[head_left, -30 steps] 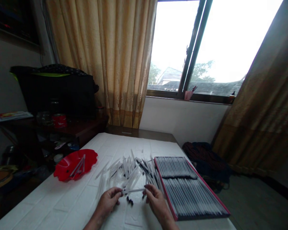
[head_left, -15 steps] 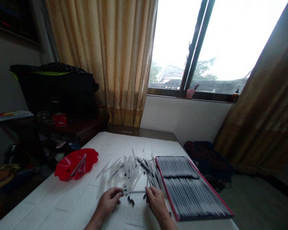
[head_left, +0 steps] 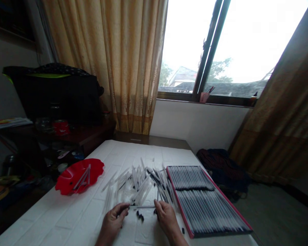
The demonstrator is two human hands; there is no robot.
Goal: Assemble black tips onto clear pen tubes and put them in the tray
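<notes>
Between my two hands a thin grey pen [head_left: 142, 206] is stretched level just above the white table. My left hand [head_left: 113, 218] pinches its left end, where a small dark part shows. On its right end my right hand [head_left: 165, 217] closes with thumb and fingers. Several small black caps [head_left: 140, 216] lie below the pen. Beyond it spreads a loose heap of clear plastic tubes [head_left: 136, 181], with dark thin sticks [head_left: 161, 182] along its right side. To the right lies a pink-edged flat box [head_left: 178, 205] holding two rows of similar pens.
A red wavy-rimmed plate [head_left: 63, 179] with a few clear tubes stands on the left of the white table [head_left: 74, 213]. A dark side table [head_left: 92, 135] with a monitor [head_left: 61, 99] is behind it. A single black cap [head_left: 183, 231] lies beside the box.
The camera view has shifted slightly. Both hands keep their grip on the pen, with only small shifts in position.
</notes>
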